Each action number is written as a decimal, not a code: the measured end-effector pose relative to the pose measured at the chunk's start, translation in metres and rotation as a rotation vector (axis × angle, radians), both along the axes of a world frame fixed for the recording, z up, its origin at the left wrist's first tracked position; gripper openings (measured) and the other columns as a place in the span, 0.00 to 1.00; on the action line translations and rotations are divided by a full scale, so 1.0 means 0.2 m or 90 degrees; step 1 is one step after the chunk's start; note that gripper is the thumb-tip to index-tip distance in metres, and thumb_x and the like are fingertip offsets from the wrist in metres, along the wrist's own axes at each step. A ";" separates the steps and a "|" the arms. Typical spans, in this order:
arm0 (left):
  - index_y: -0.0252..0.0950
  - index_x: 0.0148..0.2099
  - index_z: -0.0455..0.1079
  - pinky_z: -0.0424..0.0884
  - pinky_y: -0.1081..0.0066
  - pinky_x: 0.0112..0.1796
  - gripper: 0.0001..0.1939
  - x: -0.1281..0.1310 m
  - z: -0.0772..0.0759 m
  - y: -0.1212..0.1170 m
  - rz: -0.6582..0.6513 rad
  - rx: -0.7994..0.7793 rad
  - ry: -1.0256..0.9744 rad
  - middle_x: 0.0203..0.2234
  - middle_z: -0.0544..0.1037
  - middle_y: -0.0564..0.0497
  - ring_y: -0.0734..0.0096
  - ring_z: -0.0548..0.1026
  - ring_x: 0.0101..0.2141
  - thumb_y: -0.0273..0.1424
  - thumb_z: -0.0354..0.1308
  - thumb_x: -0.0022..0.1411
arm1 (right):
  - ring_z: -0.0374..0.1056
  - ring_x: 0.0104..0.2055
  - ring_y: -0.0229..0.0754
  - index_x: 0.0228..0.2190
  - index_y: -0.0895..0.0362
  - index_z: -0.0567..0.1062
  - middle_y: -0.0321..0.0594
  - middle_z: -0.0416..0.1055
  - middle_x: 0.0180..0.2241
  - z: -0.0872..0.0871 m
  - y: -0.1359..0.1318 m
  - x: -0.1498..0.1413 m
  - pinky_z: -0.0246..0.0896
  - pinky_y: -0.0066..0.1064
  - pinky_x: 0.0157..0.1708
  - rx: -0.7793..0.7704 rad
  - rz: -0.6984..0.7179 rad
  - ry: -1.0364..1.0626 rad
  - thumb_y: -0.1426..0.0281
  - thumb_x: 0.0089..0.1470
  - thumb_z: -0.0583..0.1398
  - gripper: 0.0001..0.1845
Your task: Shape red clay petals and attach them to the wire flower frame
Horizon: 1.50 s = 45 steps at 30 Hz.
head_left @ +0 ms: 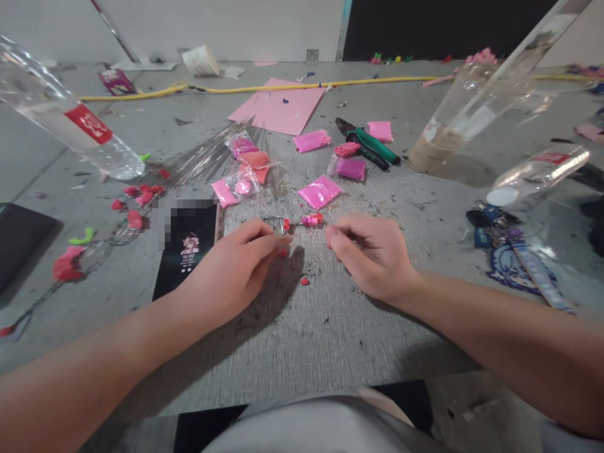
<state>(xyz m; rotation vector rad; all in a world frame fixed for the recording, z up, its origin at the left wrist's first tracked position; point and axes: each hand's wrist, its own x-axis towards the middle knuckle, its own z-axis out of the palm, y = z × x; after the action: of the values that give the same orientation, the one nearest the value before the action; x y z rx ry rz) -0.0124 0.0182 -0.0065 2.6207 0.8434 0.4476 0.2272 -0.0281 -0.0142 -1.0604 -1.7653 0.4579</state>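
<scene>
My left hand [240, 261] is closed in a pinch, with a small bit of red clay [282, 253] showing between its fingertips. My right hand [372, 251] has its thumb and index finger pressed together; what they hold, if anything, is too small to make out. Just beyond the fingertips lies a thin wire with a pink and red clay piece [312, 219] and a smaller red piece [285, 224] on it. A loose red crumb [304, 281] rests on the grey table between my hands.
Pink clay packets [319, 192] and green-handled pliers [372, 148] lie ahead. A phone [186, 251] is beside my left hand, near clay-tipped wires [68, 264]. A water bottle [85, 129] stands left. A plastic cup [438, 135] and keychains [519, 264] are right.
</scene>
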 end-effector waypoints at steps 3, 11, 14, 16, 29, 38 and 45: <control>0.33 0.56 0.74 0.74 0.62 0.44 0.17 0.00 0.00 -0.01 0.035 0.020 -0.003 0.43 0.74 0.43 0.62 0.76 0.40 0.28 0.48 0.74 | 0.52 0.21 0.30 0.20 0.56 0.62 0.28 0.55 0.17 0.00 0.00 0.00 0.49 0.27 0.23 -0.008 0.001 0.000 0.72 0.66 0.56 0.21; 0.33 0.52 0.77 0.74 0.58 0.45 0.15 0.01 -0.02 0.01 0.028 0.008 0.055 0.43 0.76 0.42 0.57 0.77 0.42 0.32 0.51 0.73 | 0.52 0.21 0.30 0.20 0.56 0.62 0.28 0.55 0.17 0.00 0.00 -0.01 0.48 0.26 0.23 -0.024 0.004 -0.017 0.71 0.65 0.57 0.21; 0.35 0.46 0.78 0.73 0.61 0.45 0.12 0.02 -0.01 0.00 0.039 -0.048 -0.014 0.41 0.80 0.45 0.59 0.78 0.42 0.31 0.52 0.73 | 0.57 0.22 0.31 0.22 0.57 0.68 0.30 0.62 0.19 -0.01 0.01 -0.02 0.51 0.26 0.25 -0.050 0.024 -0.069 0.71 0.64 0.58 0.17; 0.36 0.45 0.78 0.74 0.64 0.45 0.11 0.03 0.01 -0.02 0.064 -0.092 -0.078 0.39 0.83 0.48 0.62 0.80 0.40 0.32 0.55 0.73 | 0.62 0.25 0.33 0.27 0.58 0.73 0.32 0.68 0.23 -0.01 0.00 -0.02 0.55 0.26 0.27 -0.067 0.052 -0.105 0.72 0.62 0.59 0.10; 0.37 0.36 0.81 0.77 0.73 0.33 0.06 0.10 0.02 -0.12 0.192 -0.413 -0.338 0.29 0.84 0.52 0.69 0.80 0.31 0.34 0.71 0.61 | 0.65 0.28 0.34 0.37 0.59 0.75 0.35 0.72 0.28 -0.03 -0.03 -0.04 0.60 0.26 0.31 0.036 0.135 -0.130 0.75 0.62 0.60 0.03; 0.37 0.36 0.83 0.77 0.72 0.34 0.04 0.09 0.02 -0.12 0.168 -0.451 -0.316 0.29 0.85 0.51 0.69 0.81 0.30 0.32 0.70 0.61 | 0.64 0.29 0.35 0.33 0.58 0.75 0.34 0.71 0.27 -0.04 -0.04 -0.04 0.58 0.27 0.32 0.062 0.126 -0.168 0.76 0.61 0.60 0.04; 0.36 0.32 0.81 0.78 0.74 0.34 0.03 0.09 0.02 -0.13 0.149 -0.496 -0.348 0.31 0.86 0.50 0.68 0.82 0.32 0.29 0.70 0.59 | 0.59 0.27 0.32 0.29 0.57 0.69 0.30 0.65 0.25 -0.02 -0.04 -0.04 0.54 0.25 0.29 0.004 0.146 -0.120 0.78 0.54 0.60 0.06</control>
<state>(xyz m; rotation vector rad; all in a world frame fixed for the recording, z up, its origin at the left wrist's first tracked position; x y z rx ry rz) 0.0062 -0.0078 -0.0016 1.5926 0.8941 0.6846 0.2202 -0.0364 -0.0175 -0.9248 -2.0660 0.5053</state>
